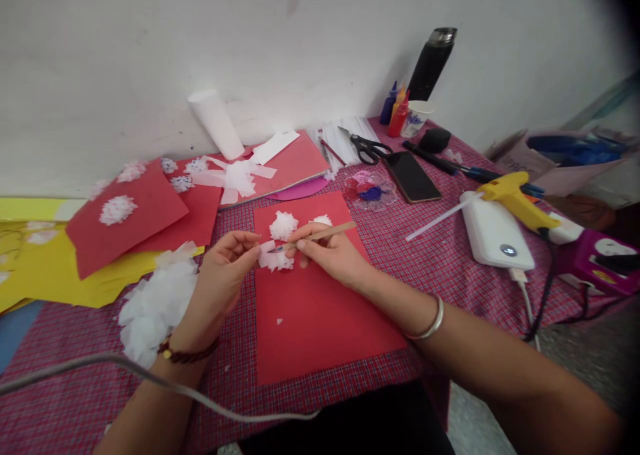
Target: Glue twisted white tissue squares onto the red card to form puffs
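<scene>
Over a red sheet of paper (pixel 320 328), my left hand (pixel 225 268) pinches a small white tissue paper piece (pixel 266 253) between thumb and fingertips. My right hand (pixel 330 251) grips a wooden paintbrush (pixel 330 232), its tip against the tissue piece. Just below that piece lies a white ruffled paper flower (pixel 279 261), partly covered. Another white paper flower (pixel 283 225) sits above it on the sheet, and a third (pixel 320 220) shows behind my right fingers. Left of my left wrist is a heap of loose white tissue pieces (pixel 160 301).
Red sheets with paper flowers (pixel 117 210) lie left on yellow paper (pixel 100 278). A plastic paint palette (pixel 370 191), phone (pixel 413 176) and scissors (pixel 365 147) are behind. At right are a white power bank (pixel 495 231) and yellow glue gun (pixel 515 201). A cable (pixel 200 396) crosses the front.
</scene>
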The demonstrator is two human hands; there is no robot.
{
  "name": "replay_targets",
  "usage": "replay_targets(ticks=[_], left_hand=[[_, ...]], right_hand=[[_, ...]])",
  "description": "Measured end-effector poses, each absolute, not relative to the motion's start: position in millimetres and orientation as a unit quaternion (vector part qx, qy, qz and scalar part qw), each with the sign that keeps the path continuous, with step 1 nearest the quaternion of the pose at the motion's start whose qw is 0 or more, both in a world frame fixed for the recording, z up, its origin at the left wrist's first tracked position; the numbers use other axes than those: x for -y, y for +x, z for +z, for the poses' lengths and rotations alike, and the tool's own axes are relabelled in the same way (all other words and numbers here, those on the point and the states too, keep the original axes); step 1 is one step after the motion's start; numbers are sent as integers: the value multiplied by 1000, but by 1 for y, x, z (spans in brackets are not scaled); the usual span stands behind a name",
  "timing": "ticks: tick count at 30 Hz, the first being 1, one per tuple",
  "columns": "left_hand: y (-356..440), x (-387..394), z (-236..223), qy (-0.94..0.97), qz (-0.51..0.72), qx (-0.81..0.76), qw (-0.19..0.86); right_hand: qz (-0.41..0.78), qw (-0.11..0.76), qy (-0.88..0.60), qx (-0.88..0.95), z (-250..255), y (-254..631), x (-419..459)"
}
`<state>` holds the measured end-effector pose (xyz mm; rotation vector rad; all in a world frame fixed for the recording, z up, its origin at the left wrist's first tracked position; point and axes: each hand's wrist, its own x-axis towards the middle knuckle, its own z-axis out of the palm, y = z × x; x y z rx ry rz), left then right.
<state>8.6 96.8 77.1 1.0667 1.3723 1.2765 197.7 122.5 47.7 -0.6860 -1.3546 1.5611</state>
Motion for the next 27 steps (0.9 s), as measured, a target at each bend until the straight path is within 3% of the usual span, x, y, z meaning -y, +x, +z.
replay_targets(ticks=[27], left_hand=[[13, -95, 79, 269, 557, -421, 663]], right_hand=[[715, 493, -256, 426, 49, 193, -119]])
